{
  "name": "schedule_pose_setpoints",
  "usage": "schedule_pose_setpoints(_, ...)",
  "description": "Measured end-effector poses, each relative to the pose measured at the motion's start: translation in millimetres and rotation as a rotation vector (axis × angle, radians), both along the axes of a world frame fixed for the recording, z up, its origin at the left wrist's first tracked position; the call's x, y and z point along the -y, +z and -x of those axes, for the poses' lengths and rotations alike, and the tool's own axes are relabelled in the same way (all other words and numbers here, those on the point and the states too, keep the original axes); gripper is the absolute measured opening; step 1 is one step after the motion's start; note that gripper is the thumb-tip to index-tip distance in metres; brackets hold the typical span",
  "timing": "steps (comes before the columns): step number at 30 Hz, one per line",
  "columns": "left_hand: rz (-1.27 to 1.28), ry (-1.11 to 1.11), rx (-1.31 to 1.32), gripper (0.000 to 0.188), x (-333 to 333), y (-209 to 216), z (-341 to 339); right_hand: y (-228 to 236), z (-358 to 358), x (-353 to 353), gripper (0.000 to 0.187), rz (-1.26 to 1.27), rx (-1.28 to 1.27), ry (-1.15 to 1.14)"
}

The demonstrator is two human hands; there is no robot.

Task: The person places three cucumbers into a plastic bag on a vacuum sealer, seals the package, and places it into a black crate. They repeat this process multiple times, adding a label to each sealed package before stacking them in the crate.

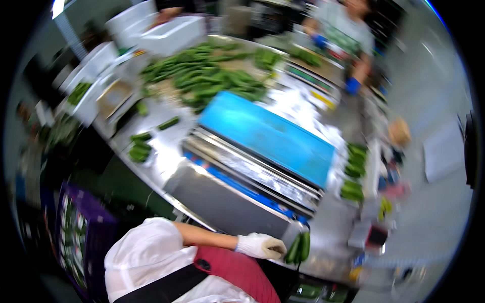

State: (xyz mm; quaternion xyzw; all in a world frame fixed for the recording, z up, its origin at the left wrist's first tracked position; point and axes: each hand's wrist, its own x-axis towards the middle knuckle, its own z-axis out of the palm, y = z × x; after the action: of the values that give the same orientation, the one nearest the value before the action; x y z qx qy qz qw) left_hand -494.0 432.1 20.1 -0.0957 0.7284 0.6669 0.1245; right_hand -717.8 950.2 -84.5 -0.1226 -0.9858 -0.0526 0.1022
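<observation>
One gloved left hand (261, 246), grip unclear, beside green vegetables (304, 246), metal table (329, 230), co-worker (341, 30) opposite

A shiny metal table (331, 224) carries a machine with a flat blue top (268, 139) at its middle. Beyond it spreads a loose heap of long green vegetables (209, 76). Crumpled white plastic (298, 108) lies beside the machine, green bundles (356, 164) near the right side, a small bunch (299, 247) by the near edge.
</observation>
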Motion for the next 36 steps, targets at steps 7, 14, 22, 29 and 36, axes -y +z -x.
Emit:
schedule_pose_setpoints(7, 0.026, 0.275, -0.099, 0.034, 9.7, -15.6, -33.4, 50.1, 64.9, 224.1, 0.047, 0.358, -0.37, 0.837)
schedule_pose_setpoints(14, 0.059, 0.492, -0.074, 0.034, 23.6, -7.5, -61.8, 122.6, 19.7, 412.9, 0.036, 0.471, -0.25, 1.463)
schedule_pose_setpoints(22, 0.043, 0.566, -0.027, 0.033, 27.6, -17.3, -61.2, 58.5, 95.2, 426.8, 0.04, 0.657, -0.091, 1.47)
schedule_pose_setpoints(29, 0.161, 0.497, 0.062, 0.03, 18.6, -5.7, -25.9, 101.5, 112.5, 425.7, 0.045, 0.422, -0.178, 1.456)
schedule_pose_setpoints(36, 0.872, 0.269, -0.402, 0.024, 12.4, -17.0, 21.3, 103.6, 184.8, 399.3, 0.05, 0.517, -0.046, 1.276)
